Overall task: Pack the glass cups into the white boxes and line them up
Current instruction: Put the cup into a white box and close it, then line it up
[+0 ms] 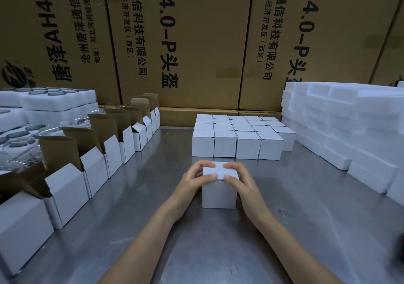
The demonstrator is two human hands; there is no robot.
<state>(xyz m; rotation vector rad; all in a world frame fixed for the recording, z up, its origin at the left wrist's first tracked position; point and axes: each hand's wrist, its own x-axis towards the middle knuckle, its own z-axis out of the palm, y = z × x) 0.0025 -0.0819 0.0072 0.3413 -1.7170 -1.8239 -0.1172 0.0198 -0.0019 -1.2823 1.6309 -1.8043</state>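
Observation:
A closed white box [218, 193] stands on the metal table [284, 229] in front of me. My left hand [193, 180] grips its left top edge and my right hand [241, 182] grips its right top edge, thumbs pressed on the lid. Just behind it, several closed white boxes [238, 136] stand packed in neat rows. Along the left runs a line of open white boxes [91, 168] with brown flaps raised. Glass cups [26, 139] lie in foam trays at the far left, partly hidden by the flaps.
Stacked white foam trays [349, 126] fill the right side of the table. More foam trays [50, 100] with round holes sit at the back left. Tall brown cartons [196, 43] with black print wall off the back.

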